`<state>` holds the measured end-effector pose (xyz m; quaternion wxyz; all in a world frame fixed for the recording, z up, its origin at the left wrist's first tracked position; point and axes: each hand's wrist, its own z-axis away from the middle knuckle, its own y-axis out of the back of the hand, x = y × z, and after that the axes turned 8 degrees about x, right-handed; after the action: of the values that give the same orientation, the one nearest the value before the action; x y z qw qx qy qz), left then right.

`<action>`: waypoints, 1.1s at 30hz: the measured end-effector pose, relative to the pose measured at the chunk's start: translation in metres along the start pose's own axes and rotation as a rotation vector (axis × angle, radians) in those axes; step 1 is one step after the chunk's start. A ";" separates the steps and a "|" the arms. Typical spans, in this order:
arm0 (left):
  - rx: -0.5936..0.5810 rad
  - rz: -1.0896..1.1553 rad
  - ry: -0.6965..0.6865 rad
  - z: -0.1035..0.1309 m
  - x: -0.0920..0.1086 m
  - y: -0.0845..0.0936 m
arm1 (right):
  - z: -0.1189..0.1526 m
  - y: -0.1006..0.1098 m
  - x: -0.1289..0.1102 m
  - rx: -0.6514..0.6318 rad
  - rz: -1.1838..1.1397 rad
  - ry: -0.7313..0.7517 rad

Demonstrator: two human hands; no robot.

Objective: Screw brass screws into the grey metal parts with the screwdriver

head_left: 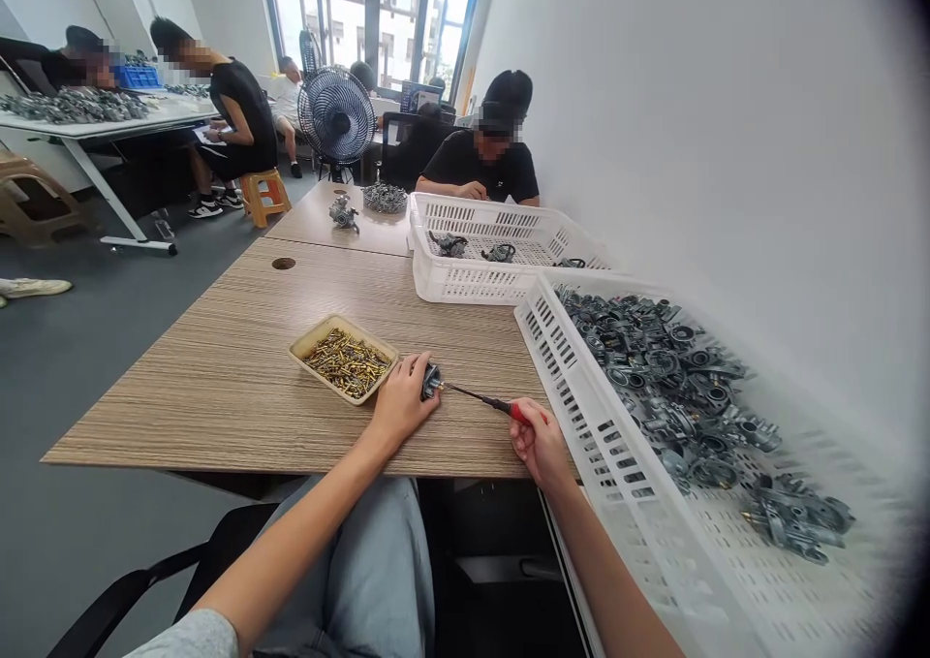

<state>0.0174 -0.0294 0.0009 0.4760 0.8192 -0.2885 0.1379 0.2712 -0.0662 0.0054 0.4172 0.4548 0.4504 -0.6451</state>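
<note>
My left hand is closed around a small grey metal carburetor, steadying it on the wooden table. Between the fingers of my right hand is the red handle of a screwdriver. Its thin dark shaft points left, and the tip meets a small brass-coloured part on the carburetor's right side. Just left of my left hand sits a cream tray full of small brass screw-like pieces. The far side of the carburetor is hidden by my fingers.
A large white crate of carburetors stands at my right. Beyond it, another white crate holds several more. One carburetor and a pile of metal parts lie farther back. A co-worker sits across, near a fan.
</note>
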 end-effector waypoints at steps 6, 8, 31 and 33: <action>-0.035 -0.021 0.012 0.000 0.000 0.000 | 0.002 -0.002 0.001 0.011 0.001 0.054; -0.042 -0.020 0.020 0.000 0.000 0.002 | 0.003 -0.002 0.001 0.019 0.002 0.073; -0.024 -0.031 0.071 0.000 -0.002 -0.002 | 0.005 -0.006 0.005 0.039 0.073 0.171; -0.019 -0.030 0.068 0.000 -0.001 -0.001 | 0.003 -0.005 0.007 0.036 0.061 0.170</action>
<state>0.0170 -0.0285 -0.0008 0.4954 0.8136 -0.2614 0.1556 0.2642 -0.0692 0.0007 0.3887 0.5288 0.4584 -0.5993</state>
